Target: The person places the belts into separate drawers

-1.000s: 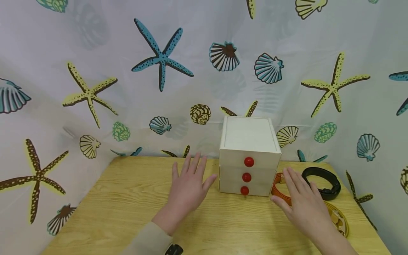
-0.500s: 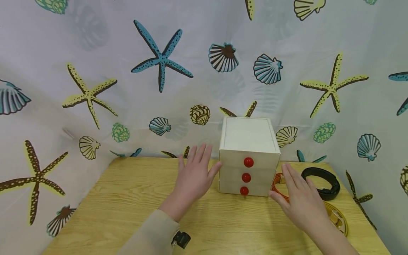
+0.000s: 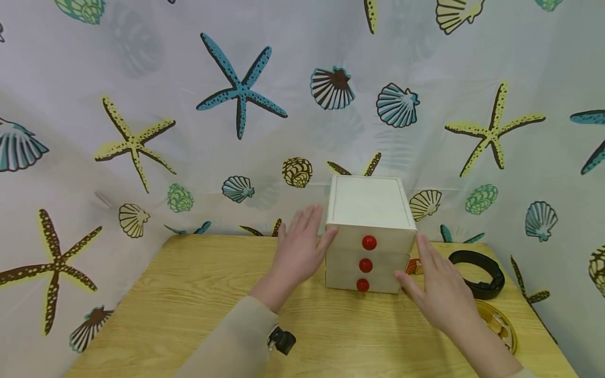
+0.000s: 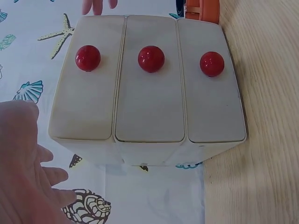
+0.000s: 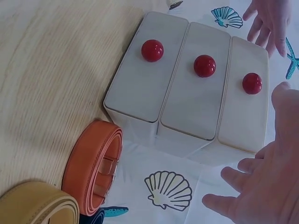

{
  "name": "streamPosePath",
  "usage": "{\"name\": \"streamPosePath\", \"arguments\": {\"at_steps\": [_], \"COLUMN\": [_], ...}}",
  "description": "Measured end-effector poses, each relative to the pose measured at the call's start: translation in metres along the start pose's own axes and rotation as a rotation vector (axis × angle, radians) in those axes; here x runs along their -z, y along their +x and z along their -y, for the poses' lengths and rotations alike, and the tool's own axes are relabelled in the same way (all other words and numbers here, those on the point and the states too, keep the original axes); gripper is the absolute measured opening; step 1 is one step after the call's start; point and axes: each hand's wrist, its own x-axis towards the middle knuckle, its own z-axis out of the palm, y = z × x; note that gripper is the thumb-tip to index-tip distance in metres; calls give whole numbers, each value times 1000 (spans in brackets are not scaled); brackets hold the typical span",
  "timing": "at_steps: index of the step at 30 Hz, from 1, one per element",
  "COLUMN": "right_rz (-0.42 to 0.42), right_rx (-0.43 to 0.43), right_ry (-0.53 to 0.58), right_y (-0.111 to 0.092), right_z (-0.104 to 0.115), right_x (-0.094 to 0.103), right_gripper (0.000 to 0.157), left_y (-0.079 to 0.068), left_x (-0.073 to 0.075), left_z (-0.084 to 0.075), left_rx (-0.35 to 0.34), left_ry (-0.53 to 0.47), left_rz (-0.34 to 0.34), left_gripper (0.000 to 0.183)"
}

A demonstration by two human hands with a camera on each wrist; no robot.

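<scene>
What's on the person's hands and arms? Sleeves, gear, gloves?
Left hand: no glove or ring visible; plain beige sleeve to the wrist, small boxy black device beneath it.
Right hand: no glove or ring visible; just a pale sleeve edge shows, farther up.

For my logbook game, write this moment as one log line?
left hand: holds nothing; right hand: holds nothing; white drawer box: between hands

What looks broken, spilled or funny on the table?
Nothing stands out. The white box stands upright, its three drawers look shut, and the orange belt, yellow belt and black belt lie coiled beside it. I see no spill or damage.
</scene>
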Motion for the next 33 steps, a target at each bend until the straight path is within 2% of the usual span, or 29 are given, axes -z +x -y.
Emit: {"name": "streamPosePath", "arguments": {"at_steps": [6, 12, 25, 33], "right_rz": [26, 57, 38, 26], "right_rx": [-73, -108, -70, -43], "right_ry": [133, 235, 480, 564], "right_y": [6, 12, 25, 29], "right_z": [2, 2, 0, 0], "right_x": [3, 3, -1, -5], "right_gripper": [100, 96, 84, 83], "left_y": [6, 8, 9, 7], "left_x": [-3, -8, -14, -16], "left_z": [-6, -10, -17, -20], "left_rx": [9, 22, 49, 69], "left_ry": [-57, -114, -163, -171], "left_rz": [7, 10, 16, 8], "left_gripper": [80, 78, 81, 82]}}
